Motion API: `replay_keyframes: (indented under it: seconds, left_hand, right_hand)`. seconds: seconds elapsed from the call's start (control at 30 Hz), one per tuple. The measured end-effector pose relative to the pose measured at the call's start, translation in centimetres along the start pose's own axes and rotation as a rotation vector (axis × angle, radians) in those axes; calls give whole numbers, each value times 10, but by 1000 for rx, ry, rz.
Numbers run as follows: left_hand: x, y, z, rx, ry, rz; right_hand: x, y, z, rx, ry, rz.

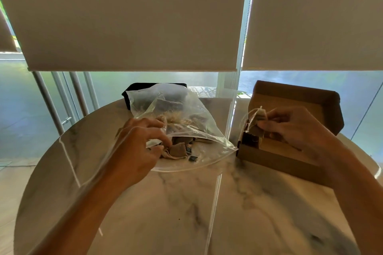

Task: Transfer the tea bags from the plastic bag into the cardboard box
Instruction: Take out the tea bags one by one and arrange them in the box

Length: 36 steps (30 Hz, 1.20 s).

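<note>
A clear plastic zip bag [186,109] lies on the round marble table, its mouth facing me, with several brown tea bags [179,148] and small dark tags inside. My left hand [138,145] reaches into the bag's mouth, fingers curled on its upper edge and touching the tea bags. To the right stands an open cardboard box [269,157] with its lid up. My right hand [296,128] hovers over the box's left end and pinches a bunch of tea bags [258,124] with loose strings. A few tea bags lie inside the box, partly hidden.
A black rectangular object [134,93] stands behind the plastic bag at the table's far edge. The marble table [186,213] is round, with floor below on the left. Windows with lowered roller blinds [134,16] fill the background.
</note>
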<state>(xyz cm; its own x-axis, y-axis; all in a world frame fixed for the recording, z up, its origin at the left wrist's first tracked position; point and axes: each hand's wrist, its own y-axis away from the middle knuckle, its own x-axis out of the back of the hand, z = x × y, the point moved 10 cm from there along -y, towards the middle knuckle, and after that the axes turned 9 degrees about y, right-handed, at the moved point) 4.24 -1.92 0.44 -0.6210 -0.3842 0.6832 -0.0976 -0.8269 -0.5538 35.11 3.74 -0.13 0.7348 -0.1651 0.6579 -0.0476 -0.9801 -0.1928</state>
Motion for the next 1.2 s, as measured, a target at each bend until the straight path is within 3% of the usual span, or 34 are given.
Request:
replay_keyframes:
  seconds: [0.2,0.53,0.9,1.03,1.2]
  left_hand:
    - [-2,0,-4,-27,-34,-16]
    - [4,9,-3,-15,-16,-15]
    - [14,32,-19,32,1,14]
    - [13,32,-26,59,-21,8]
    - [17,32,-32,113,-25,59]
  right_hand:
    - [-21,-6,25,-72,103,-103]
    - [-27,-6,22,1,166,2]
    - [-26,-9,25,-52,215,-9]
    - [-5,-8,19,-70,262,113]
    - [8,-7,-39,139,279,354]
